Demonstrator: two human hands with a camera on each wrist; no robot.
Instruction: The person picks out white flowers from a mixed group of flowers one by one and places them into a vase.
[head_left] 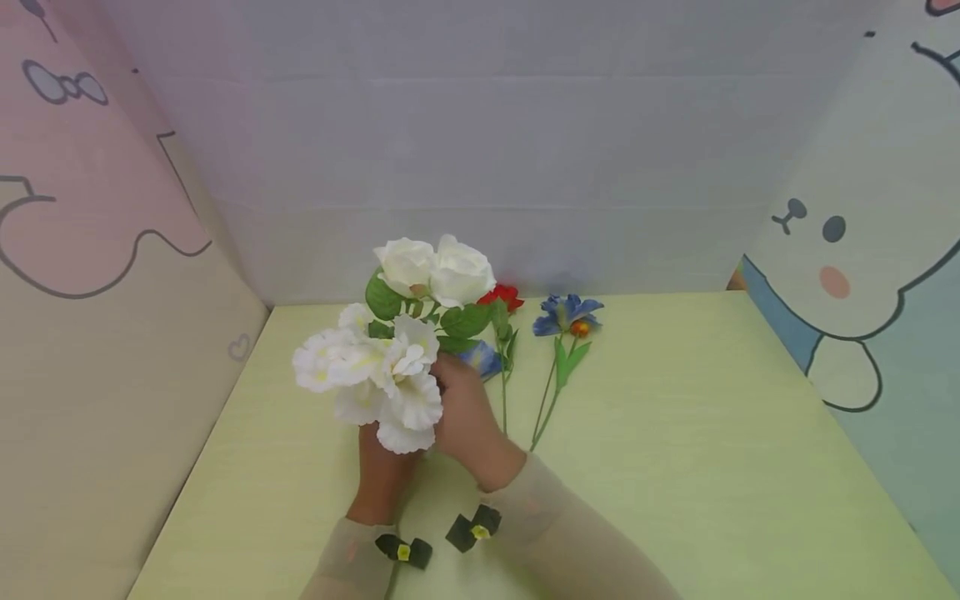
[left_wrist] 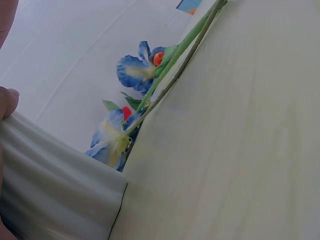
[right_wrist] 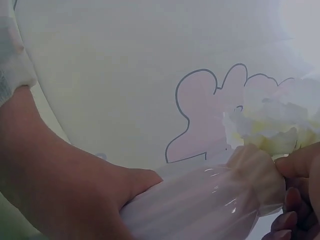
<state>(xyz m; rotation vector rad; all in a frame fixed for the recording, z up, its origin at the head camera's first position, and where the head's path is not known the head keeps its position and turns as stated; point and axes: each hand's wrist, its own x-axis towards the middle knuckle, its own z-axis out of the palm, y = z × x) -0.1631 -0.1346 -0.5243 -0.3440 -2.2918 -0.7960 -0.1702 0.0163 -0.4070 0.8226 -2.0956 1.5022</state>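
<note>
A bunch of white flowers, ruffled irises (head_left: 405,379) and two white roses (head_left: 461,271) with green leaves, stands above both hands in the head view. My left hand (right_wrist: 75,185) grips the body of a glossy, ribbed white vase (right_wrist: 200,200), which tilts in the right wrist view. At the vase's flared mouth my right hand (head_left: 472,417) has its fingers curled, close under the white blossoms. The right fingers (right_wrist: 295,205) hide the stems there. From the head, the blossoms cover the vase and most of the left hand.
Behind the right hand lie a red flower (head_left: 504,296) and a blue iris (head_left: 482,358). Farther right lies another blue iris (head_left: 558,315) beside an orange bud (head_left: 580,328), stems toward me. Upright printed panels (head_left: 480,150) border the pale yellow table (head_left: 712,467).
</note>
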